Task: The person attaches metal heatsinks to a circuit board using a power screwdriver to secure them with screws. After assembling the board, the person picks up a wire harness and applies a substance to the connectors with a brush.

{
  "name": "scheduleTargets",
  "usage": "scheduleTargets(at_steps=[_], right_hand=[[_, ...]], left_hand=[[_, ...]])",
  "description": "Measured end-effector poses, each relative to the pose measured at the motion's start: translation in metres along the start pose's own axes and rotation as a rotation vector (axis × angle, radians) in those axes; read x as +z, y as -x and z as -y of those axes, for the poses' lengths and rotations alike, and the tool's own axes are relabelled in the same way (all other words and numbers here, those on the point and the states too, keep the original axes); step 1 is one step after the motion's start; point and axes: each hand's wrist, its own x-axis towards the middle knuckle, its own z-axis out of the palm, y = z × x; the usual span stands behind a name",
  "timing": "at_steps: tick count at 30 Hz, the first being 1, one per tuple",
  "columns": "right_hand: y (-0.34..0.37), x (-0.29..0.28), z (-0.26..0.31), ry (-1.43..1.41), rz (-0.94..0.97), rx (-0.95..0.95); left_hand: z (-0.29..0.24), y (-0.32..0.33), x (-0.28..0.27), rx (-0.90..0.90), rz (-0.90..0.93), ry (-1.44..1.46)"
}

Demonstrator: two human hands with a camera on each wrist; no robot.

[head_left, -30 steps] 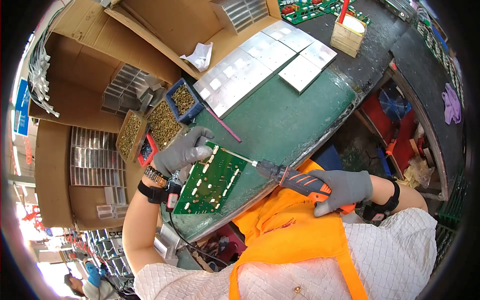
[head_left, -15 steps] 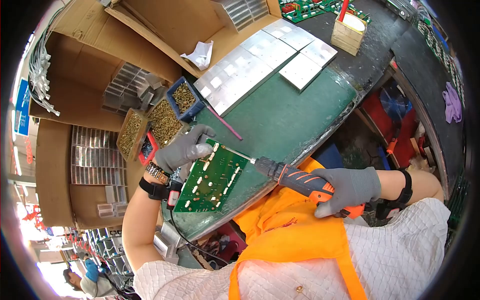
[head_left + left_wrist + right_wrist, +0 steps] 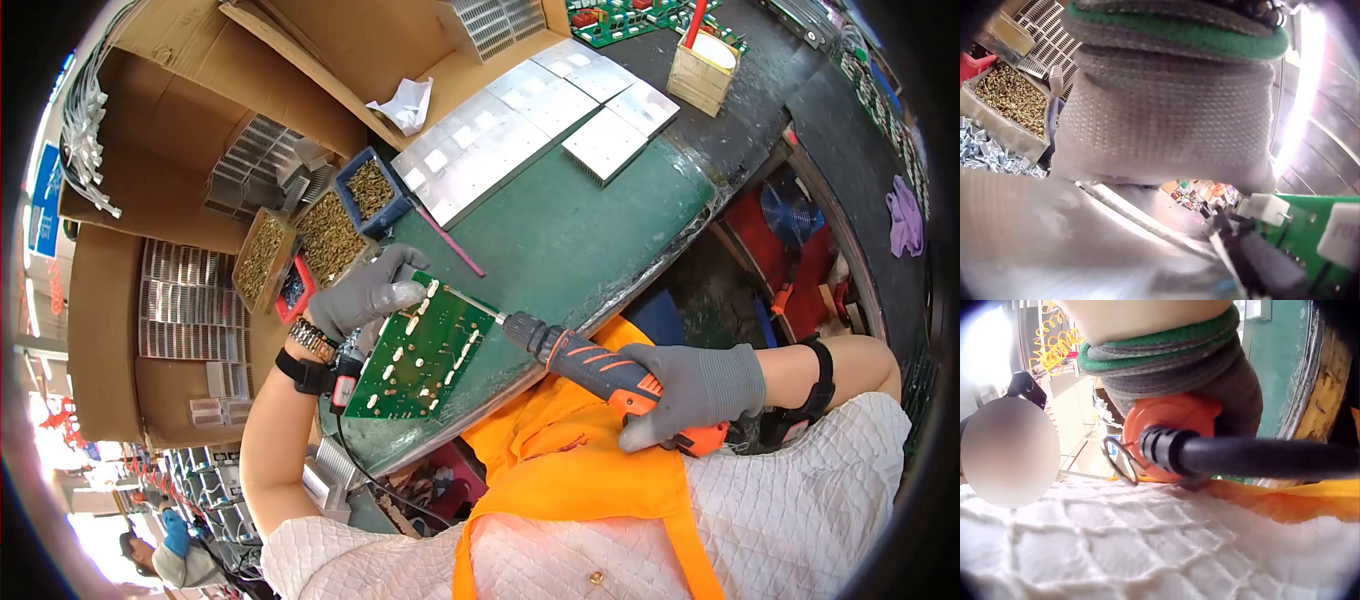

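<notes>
In the head view the gloved left hand grips the upper left edge of a green circuit board, which is tilted and shows white parts. The gloved right hand is wrapped round the handle of an orange and black power screwdriver. Its long bit reaches to the board's top edge near the left thumb; whether the tip touches a screw cannot be told. The left wrist view shows the grey glove beside the board's corner. In the right wrist view the tool's orange end and black cable show under the glove.
Bins of brass-coloured screws and a blue bin stand left of the green table. Flat metal heat sinks lie at the back. Cardboard boxes hold more. A pink stick and a wooden block lie beyond.
The board and left hand have shifted up slightly. The right hand and forearm have moved right and a little down, with the tool tilting more steeply.
</notes>
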Motion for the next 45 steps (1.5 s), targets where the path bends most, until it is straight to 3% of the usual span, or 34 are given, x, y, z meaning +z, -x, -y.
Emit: scheduleTargets(at_steps=[10, 29, 34, 38, 45], right_hand=[[-0.002, -0.001, -0.005, 0.087, -0.049, -0.028], [-0.006, -0.001, -0.014, 0.016, -0.033, -0.096], [0.003, -0.002, 0.002, -0.02, 0.017, 0.024], [0.0, -0.001, -0.001, 0.066, -0.028, -0.009], [0.001, 0.004, 0.001, -0.035, -0.012, -0.015]], left_hand=[[-0.004, 0.003, -0.002, -0.031, 0.029, 0.183], [-0.001, -0.001, 0.001, -0.008, 0.001, 0.113], [-0.007, 0.001, 0.0, 0.016, -0.03, -0.007], [-0.002, 0.0, 0.004, 0.007, -0.009, 0.088], [0.005, -0.004, -0.001, 0.016, -0.018, 0.078]])
